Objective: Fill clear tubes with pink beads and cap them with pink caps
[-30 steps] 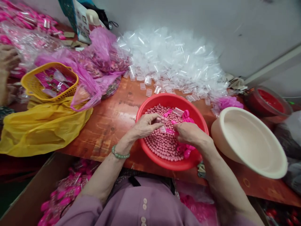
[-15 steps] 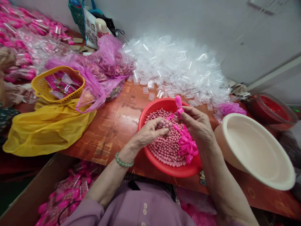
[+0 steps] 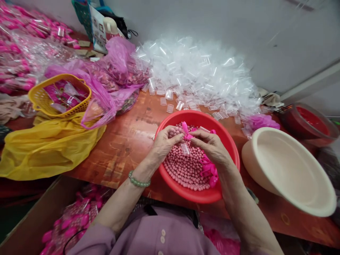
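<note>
Over the red basin (image 3: pixel 231 148), my left hand (image 3: pixel 166 141) pinches some pink beads between thumb and fingers. Close beside it, my right hand (image 3: pixel 208 143) is closed on a bright pink plastic piece (image 3: pixel 185 128), whose upper end points up between the two hands. A clear plastic piece (image 3: pixel 185 148) shows just below my fingertips. Strings of dusty-pink beads (image 3: pixel 183 170) lie coiled in the basin, with several more pink plastic pieces (image 3: pixel 209 169) on them at the right. My fingers partly hide what they hold.
Behind the basin is a large heap of clear plastic pieces (image 3: pixel 196 71). A cream basin (image 3: pixel 292 170) stands at the right. A yellow basket (image 3: pixel 37 102), a yellow bag (image 3: pixel 53 148) and pink plastic bags (image 3: pixel 122 53) lie left. Below the table edge, a box holds pink items (image 3: pixel 79 219).
My right hand has moved left and down to meet my left hand, bringing the pink piece against the beads. The clear piece now shows below my fingers. The view has shifted slightly.
</note>
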`<state>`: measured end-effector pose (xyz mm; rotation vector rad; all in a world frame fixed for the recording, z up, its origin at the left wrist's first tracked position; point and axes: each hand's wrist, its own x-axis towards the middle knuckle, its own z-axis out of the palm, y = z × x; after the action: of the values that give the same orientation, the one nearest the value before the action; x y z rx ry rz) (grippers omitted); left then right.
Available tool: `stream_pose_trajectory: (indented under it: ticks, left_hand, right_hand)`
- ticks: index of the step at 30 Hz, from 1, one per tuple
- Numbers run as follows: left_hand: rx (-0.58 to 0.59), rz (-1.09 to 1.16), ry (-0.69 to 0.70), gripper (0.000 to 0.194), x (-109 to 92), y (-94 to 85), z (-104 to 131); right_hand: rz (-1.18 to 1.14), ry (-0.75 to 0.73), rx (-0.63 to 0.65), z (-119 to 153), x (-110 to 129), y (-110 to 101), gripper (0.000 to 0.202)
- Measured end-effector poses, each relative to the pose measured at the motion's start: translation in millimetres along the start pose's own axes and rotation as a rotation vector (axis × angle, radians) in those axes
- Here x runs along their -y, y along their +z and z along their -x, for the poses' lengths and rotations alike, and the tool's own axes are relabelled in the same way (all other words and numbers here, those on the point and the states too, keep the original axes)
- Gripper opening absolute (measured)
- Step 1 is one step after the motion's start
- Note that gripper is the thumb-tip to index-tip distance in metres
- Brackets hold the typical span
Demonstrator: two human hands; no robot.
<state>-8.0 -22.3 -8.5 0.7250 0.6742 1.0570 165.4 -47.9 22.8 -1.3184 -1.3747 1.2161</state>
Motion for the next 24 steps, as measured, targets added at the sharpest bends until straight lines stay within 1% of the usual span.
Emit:
stream_pose_trajectory:
  ticks: [4,5,8,9,10,11,13,15,19,22,24]
  left_hand:
    - [-0.019,-0.023,0.018,0.034,-1,1.2,-1]
    - [-0.014,-0.034,0.024,0.033,-1,1.7,-1]
    - [0.025,-0.090,0.021,0.028,-1,3.0,0]
    - [0.044,-0.108,0.010,0.026,0,3.1,0]
    - [0.058,-0.119,-0.003,0.026,0,3.2,0]
    - [0.066,-0.118,-0.014,0.026,0,3.1,0]
    - [0.073,-0.094,-0.037,0.028,1,2.3,0]
    - [0.083,-0.054,-0.056,0.032,0,0.7,0]
    - [0.135,0.057,-0.148,0.033,-3,-4.6,-3]
    - [0.191,0.133,-0.237,0.032,-8,-9.2,-4]
    - [0.241,0.184,-0.273,0.033,-11,-11.7,-4]
  right_hand:
    - [0.160,-0.057,0.089,0,-1,0,0.026]
    - [0.170,-0.063,0.097,1,-3,1,0.030]
    - [0.169,-0.090,0.094,3,-8,2,0.059]
    - [0.184,-0.108,0.094,4,-10,2,0.065]
    - [0.210,-0.131,0.094,4,-11,2,0.065]
    - [0.236,-0.156,0.089,5,-12,3,0.059]
    - [0.275,-0.189,0.053,5,-12,3,0.040]
    - [0.276,-0.184,0.006,4,-11,3,0.028]
    - [0.148,-0.146,-0.065,2,-7,3,0.029]
    - [-0.024,-0.098,-0.184,1,-3,1,0.028]
    - [-0.143,-0.073,-0.263,0,-1,0,0.026]
